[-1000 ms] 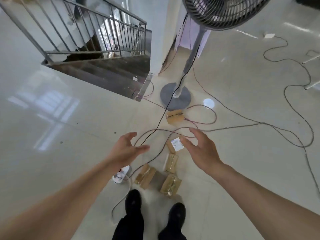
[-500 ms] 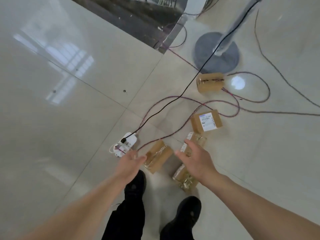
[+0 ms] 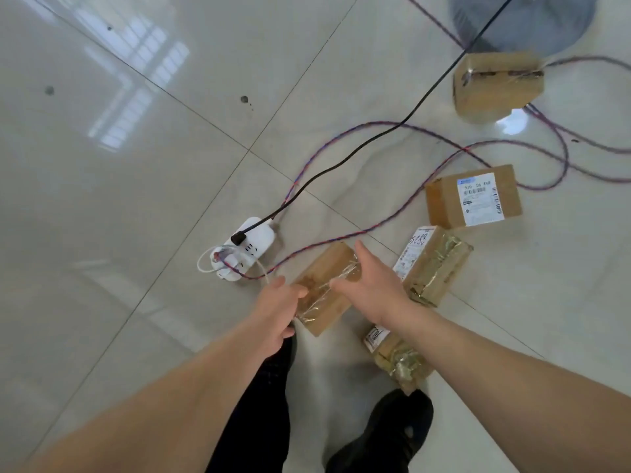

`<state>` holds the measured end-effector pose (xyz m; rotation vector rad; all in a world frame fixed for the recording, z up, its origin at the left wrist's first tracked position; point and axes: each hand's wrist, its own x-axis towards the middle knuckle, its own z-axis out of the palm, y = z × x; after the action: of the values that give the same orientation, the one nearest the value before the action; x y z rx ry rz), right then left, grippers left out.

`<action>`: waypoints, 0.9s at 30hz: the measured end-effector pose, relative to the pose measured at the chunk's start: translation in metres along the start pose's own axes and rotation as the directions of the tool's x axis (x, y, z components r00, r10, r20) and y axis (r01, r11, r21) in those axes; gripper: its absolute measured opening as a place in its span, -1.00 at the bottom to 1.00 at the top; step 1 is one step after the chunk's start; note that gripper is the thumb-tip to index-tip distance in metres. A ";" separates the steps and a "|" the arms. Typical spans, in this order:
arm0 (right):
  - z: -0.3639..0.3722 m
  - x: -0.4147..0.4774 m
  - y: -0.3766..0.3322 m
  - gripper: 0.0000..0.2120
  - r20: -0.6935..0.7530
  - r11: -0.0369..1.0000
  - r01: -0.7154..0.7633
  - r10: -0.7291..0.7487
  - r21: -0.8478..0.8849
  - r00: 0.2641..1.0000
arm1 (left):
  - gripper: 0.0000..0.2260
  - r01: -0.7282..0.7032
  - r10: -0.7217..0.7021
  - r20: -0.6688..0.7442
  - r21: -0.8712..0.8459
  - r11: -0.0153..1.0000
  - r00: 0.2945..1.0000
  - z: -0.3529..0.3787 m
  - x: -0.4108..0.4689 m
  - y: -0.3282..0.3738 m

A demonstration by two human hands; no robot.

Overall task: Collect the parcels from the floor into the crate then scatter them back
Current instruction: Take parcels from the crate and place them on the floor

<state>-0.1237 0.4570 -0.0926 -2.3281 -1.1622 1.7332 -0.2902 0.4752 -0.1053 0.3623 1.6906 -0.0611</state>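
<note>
Looks straight down on pale, glossy floor tiles [image 3: 136, 206], with a white power strip [image 3: 244, 249] as the fixed mark. Brings two bare arms in from the bottom edge. Closes the left hand [image 3: 276, 308] on the taped parcel [image 3: 327, 288] just right of the power strip, thumb on the top face, fingers curled at the near-left edge. Fans the right hand [image 3: 375, 285] over the same parcel's far side, fingers straight and spread; cannot tell whether the palm touches.

Shows a grey fan base [image 3: 522, 22] far beyond and right of the power strip, with a plain parcel [image 3: 498, 85] just beside it. Places a labelled parcel [image 3: 474, 196] well right of the power strip, a gold-taped parcel [image 3: 437, 264] right of it past the hands, and a nearest parcel [image 3: 399, 363] nearer the camera, by a black shoe [image 3: 382, 435]. Traces a black cable [image 3: 321, 175] into the power strip and a twisted red-and-blue cable [image 3: 341, 237] past it.

Carries a white barcode label on the labelled parcel, print too small to read; offers handwritten digits beginning with 5 on the gold-taped parcel.

Differs from half a second ago: then held both hands open and short of the parcels, now has them at the taped parcel, with the camera lower.
</note>
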 end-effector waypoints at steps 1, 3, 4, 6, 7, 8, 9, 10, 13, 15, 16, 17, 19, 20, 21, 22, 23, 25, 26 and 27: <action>0.001 0.001 0.003 -0.16 -0.030 1.000 -0.006 0.007 0.028 1.000 | -0.82 -0.026 0.026 -0.033 -0.022 0.999 0.999 0.002 0.002 0.000; 0.002 -0.005 0.008 -0.29 -0.133 0.988 -0.006 0.027 0.152 0.991 | -0.91 -0.130 0.119 -0.127 -0.079 0.988 0.985 0.004 0.003 -0.002; 0.002 -0.009 0.012 -0.34 -0.176 0.979 -0.006 0.042 0.205 0.984 | -0.96 -0.176 0.161 -0.148 -0.092 0.980 0.976 0.006 0.000 -0.002; 0.004 -0.015 0.023 -0.30 -0.187 0.965 -0.038 0.089 0.260 0.978 | -0.84 -0.184 0.174 -0.105 -0.096 0.978 0.979 0.009 -0.003 -0.004; 0.005 -0.018 0.028 -0.29 -0.157 0.957 -0.075 0.123 0.280 0.980 | -0.75 -0.145 0.140 -0.067 -0.084 0.986 0.988 0.011 -0.002 -0.006; 0.007 -0.019 0.035 -0.31 -0.120 0.946 -0.106 0.149 0.305 0.982 | -0.66 -0.092 0.090 -0.034 -0.066 0.994 0.995 0.012 -0.001 -0.007; 0.008 -0.019 0.040 -0.31 -0.082 0.935 -0.147 0.183 0.324 0.980 | -0.57 -0.042 0.042 -0.008 -0.037 0.998 0.999 0.013 0.002 -0.009; 0.010 -0.018 0.046 -0.28 -0.063 0.924 -0.166 0.199 0.343 0.978 | -0.48 -0.015 0.015 0.011 -0.007 1.000 1.000 0.014 0.005 -0.009; 0.013 -0.009 0.052 -0.17 -0.061 0.913 -0.200 0.236 0.356 0.970 | -0.42 -0.025 0.025 0.020 0.019 1.000 0.999 0.017 0.016 -0.005; 0.014 0.000 0.050 -0.08 -0.070 0.910 -0.179 0.220 0.374 0.973 | -0.54 -0.051 0.052 0.035 -0.008 0.999 0.998 0.020 0.021 0.001; 0.014 0.005 0.049 -0.04 -0.072 0.914 -0.166 0.207 0.370 0.976 | -0.63 -0.065 0.066 0.051 -0.012 0.998 0.997 0.023 0.022 0.004; 0.013 0.009 0.046 -0.05 -0.082 0.915 -0.161 0.205 0.369 0.975 | -0.69 -0.074 0.076 0.064 -0.031 0.997 0.995 0.024 0.021 0.007; 0.009 0.014 0.045 -0.24 -0.134 0.879 -0.146 0.229 0.455 0.964 | -0.76 -0.067 0.074 0.065 -0.102 0.993 0.995 0.025 0.021 0.011; 0.007 0.014 0.046 -0.40 -0.178 0.843 -0.130 0.256 0.522 0.950 | -0.79 -0.067 0.077 0.058 -0.156 0.985 0.995 0.022 0.021 0.011; 0.005 0.011 0.047 -0.50 -0.220 0.803 -0.104 0.282 0.587 0.934 | -0.82 -0.071 0.082 0.044 -0.215 0.974 0.996 0.019 0.021 0.011; 0.005 0.008 0.050 -0.52 -0.249 0.771 -0.072 0.291 0.633 0.924 | -0.81 -0.077 0.087 0.028 -0.260 0.962 0.996 0.017 0.021 0.010; 0.006 0.004 0.053 -0.48 -0.262 0.752 -0.052 0.293 0.657 0.920 | -0.78 -0.073 0.080 0.013 -0.290 0.954 0.997 0.015 0.021 0.010; 0.007 -0.003 0.060 -0.42 -0.253 0.762 -0.071 0.299 0.644 0.920 | -0.69 -0.052 0.053 -0.003 -0.246 0.968 0.999 0.016 0.019 0.009; 0.008 -0.005 0.064 -0.43 -0.236 0.779 -0.096 0.302 0.620 0.924 | -0.65 -0.046 0.046 -0.004 -0.171 0.984 0.999 0.017 0.017 0.009; 0.009 -0.005 0.069 -0.50 -0.223 0.796 -0.130 0.316 0.590 0.922 | -0.63 -0.041 0.042 0.003 -0.094 0.995 0.999 0.018 0.016 0.009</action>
<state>-0.0940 0.4001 -0.1212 -2.2828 -0.2582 1.4168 -0.2725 0.4821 -0.1221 0.3264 1.6735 0.0479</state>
